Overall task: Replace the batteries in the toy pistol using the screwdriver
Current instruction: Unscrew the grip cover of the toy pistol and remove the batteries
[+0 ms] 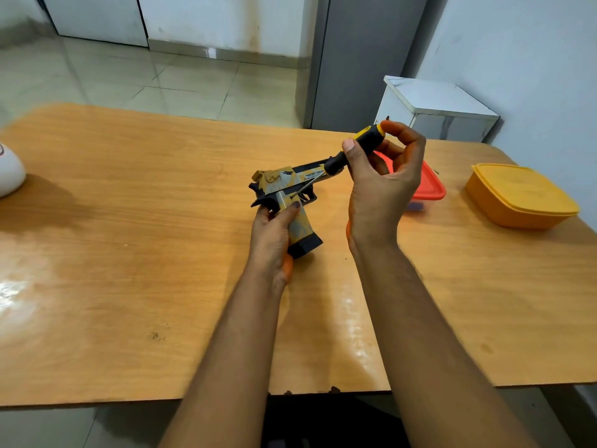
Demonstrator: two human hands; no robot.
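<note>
A tan and black toy pistol (284, 185) lies on its side above the middle of the wooden table (129, 221), barrel pointing right. My left hand (274, 231) grips its handle, thumb up on the grip. My right hand (381, 176) pinches the yellow and black handle of a screwdriver (352, 147). The thin shaft slants down to the left and its tip touches the pistol's side just above the grip. No batteries are visible.
A box with a red lid (429, 185) sits partly hidden behind my right hand. A yellow lidded box (520, 195) stands near the table's right edge. A white object (8, 173) lies at the left edge. A white cabinet (436, 108) stands beyond the table.
</note>
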